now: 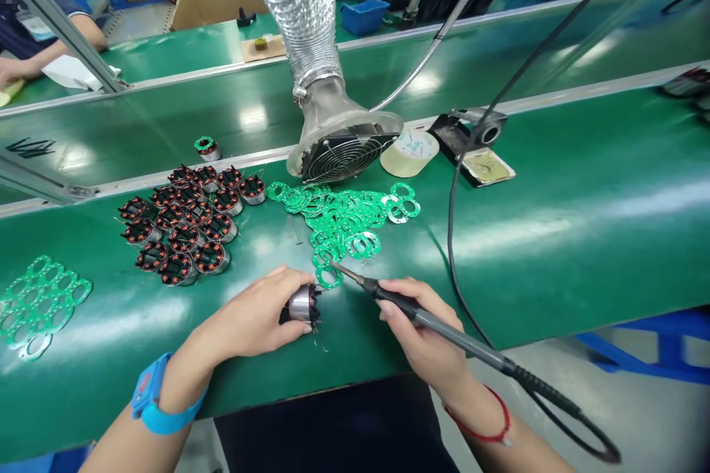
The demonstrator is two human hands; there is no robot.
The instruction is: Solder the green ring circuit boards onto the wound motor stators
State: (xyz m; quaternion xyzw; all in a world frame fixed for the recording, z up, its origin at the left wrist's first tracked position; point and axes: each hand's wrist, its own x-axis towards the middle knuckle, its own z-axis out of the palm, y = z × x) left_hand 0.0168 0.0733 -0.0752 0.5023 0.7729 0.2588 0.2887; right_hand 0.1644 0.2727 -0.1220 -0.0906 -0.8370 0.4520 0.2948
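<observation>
My left hand (260,314) is closed round a motor stator (301,304), a silver ring with dark windings, lying on its side on the green table. Thin wire ends stick out at its right. In my right hand (430,336) is a soldering iron (413,307), held like a pen, its tip pointing up and left. The tip reaches over the near end of a pile of green ring-shaped circuit boards (347,214); whether it touches one I cannot tell. Several more stators (188,218) stand upright in a group beyond my left hand.
A fume extractor hood (347,148) hangs over the far side of the boards. Behind it are a tape roll (407,155) and a soldering iron stand (471,144). More ring boards (44,303) lie at far left. The iron's cable (452,229) loops at right. Other people work across the bench.
</observation>
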